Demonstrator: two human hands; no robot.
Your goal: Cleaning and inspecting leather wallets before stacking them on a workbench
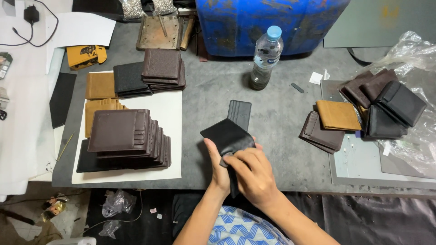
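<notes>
— How much of the black wallet [227, 134] can you make out?

— Only its upper part. The right hand [254, 174] covers the lower end, and the left hand [219, 170] is mostly tucked behind that.

— And the card-slot piece [240, 113] behind it?

— Its bottom is hidden by the wallet.

— The blue drum [268, 25]?

— Cut off by the top edge. The plastic bag [415, 59] runs off the right edge, and the water bottle [266, 58] label is too small to tell.

Water bottle [266, 58] top centre, brown wallet stack [127, 136] left, tan wallet [338, 115] right, blue drum [268, 22] top
</notes>
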